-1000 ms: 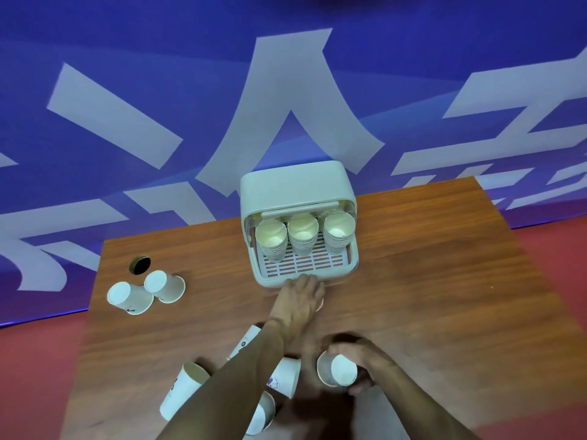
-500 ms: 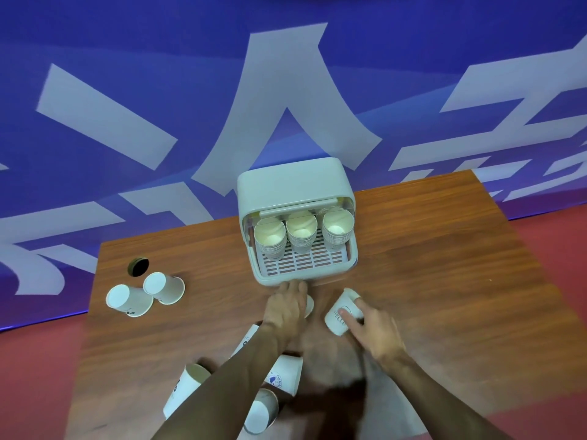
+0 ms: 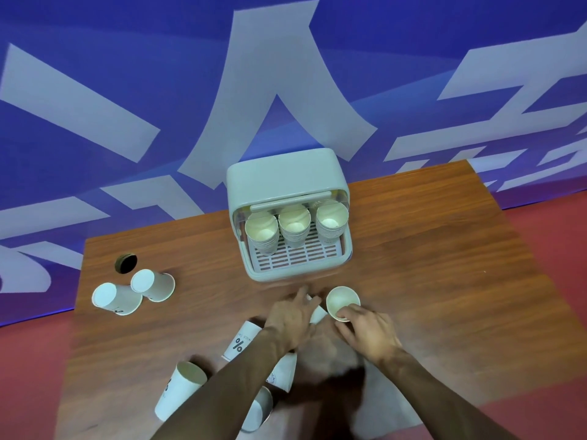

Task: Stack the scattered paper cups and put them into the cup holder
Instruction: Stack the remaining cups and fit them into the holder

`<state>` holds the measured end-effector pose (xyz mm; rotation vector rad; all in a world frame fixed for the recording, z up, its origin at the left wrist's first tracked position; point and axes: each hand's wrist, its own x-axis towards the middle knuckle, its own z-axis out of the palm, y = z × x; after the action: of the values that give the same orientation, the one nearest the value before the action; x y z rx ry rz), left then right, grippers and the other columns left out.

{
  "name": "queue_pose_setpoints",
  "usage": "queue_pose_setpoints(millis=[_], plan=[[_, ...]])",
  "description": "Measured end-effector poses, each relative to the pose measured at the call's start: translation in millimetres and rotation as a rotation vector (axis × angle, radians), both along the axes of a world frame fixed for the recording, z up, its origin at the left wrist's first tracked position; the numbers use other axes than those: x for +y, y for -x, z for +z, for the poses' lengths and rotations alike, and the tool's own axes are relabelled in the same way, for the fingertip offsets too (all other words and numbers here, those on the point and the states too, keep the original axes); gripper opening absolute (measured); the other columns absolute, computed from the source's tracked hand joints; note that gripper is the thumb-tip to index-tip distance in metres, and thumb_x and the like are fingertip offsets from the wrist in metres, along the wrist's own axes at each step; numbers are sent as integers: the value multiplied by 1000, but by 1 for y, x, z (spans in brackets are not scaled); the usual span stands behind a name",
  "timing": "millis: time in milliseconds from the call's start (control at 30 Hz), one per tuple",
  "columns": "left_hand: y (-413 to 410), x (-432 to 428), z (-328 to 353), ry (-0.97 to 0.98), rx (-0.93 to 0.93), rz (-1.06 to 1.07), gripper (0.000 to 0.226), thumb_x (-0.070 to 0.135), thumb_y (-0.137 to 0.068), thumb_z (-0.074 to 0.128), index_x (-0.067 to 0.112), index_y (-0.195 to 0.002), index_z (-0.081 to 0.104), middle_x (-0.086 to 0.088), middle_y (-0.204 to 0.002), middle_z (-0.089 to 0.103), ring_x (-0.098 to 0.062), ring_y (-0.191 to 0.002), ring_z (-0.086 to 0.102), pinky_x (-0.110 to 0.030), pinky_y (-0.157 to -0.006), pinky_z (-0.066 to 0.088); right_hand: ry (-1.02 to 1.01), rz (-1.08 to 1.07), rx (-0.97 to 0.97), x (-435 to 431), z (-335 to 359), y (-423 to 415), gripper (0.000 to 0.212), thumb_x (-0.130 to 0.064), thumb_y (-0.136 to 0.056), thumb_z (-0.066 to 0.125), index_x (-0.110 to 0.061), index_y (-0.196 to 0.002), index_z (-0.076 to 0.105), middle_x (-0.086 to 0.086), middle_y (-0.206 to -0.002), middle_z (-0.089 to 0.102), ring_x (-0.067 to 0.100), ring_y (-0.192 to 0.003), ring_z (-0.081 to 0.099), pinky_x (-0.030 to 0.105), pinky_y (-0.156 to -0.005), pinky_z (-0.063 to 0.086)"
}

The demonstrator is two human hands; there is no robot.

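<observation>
A pale green cup holder (image 3: 287, 173) stands at the table's back middle with three stacks of paper cups (image 3: 293, 222) inside on its slatted tray. My right hand (image 3: 368, 330) grips an upright white paper cup (image 3: 342, 300) by its near rim, just in front of the holder. My left hand (image 3: 292, 315) lies over another cup (image 3: 317, 314) beside it, mostly hiding it. Several loose cups lie near my left forearm: one printed "%" (image 3: 239, 342), one at the front left (image 3: 181, 389), two partly under the arm.
Two cups (image 3: 152, 284) (image 3: 116, 298) lie on their sides at the table's left, next to a round cable hole (image 3: 126, 263). The wooden table (image 3: 444, 281) borders a blue printed wall behind and red floor on both sides.
My right hand carried its cup forward from the near edge and turned it upright in front of the holder. My left hand stayed on the cup beside it.
</observation>
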<state>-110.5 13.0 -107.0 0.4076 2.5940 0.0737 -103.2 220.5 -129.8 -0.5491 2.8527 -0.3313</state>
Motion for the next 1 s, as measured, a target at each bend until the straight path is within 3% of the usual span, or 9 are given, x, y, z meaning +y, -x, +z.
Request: queue_pose_setpoints(millis=[100,200,267,333,433,733,1000], plan=[[6,3,7,72,152,-72,38,49,-100,40,24,-128,50,-3,-139,42,-25,-102,61,-35,-72,44,5,-15,87,2,3,0,12,-44,-84,65,-33,-88,65,-13,-84,68,12,-71,67,25,-52,41],[12,1,11,69,258,-97,40,48,-102,36,23,-122,61,-1,-126,54,-25,-117,47,-39,-87,41,32,23,144,3,9,7,6,-39,-83,70,-35,-88,68,-13,-82,67,10,-69,66,23,-51,38],[13,-3,12,30,314,-118,40,48,-100,40,23,-113,69,0,-116,60,-27,-116,46,-39,-91,39,58,22,163,1,16,13,9,-36,-82,74,-38,-90,69,-15,-83,68,8,-69,66,20,-51,34],[10,-8,12,2,352,-128,28,47,-93,57,25,-92,76,2,-97,65,-25,-99,54,-36,-81,44,80,16,172,-2,18,17,11,-35,-83,74,-37,-91,68,-15,-84,67,7,-69,65,20,-50,34],[0,-16,7,14,365,-82,13,32,-64,86,26,-68,75,5,-74,64,-24,-79,58,-32,-66,48,76,11,153,-5,16,17,10,-33,-84,71,-36,-93,68,-16,-88,68,6,-73,65,22,-50,37],[-9,-34,0,-18,365,-38,14,23,-53,82,22,-59,70,7,-57,58,-22,-71,53,-29,-63,39,110,15,132,-8,16,17,8,-37,-84,75,-37,-90,70,-17,-86,67,7,-75,66,19,-54,28],[-16,-46,41,-182,514,-107,18,30,-79,71,25,-63,65,6,-62,57,-17,-55,53,-26,-53,39,202,48,164,-12,44,25,9,-36,-84,75,-38,-92,70,-20,-87,67,3,-75,65,18,-51,33]])
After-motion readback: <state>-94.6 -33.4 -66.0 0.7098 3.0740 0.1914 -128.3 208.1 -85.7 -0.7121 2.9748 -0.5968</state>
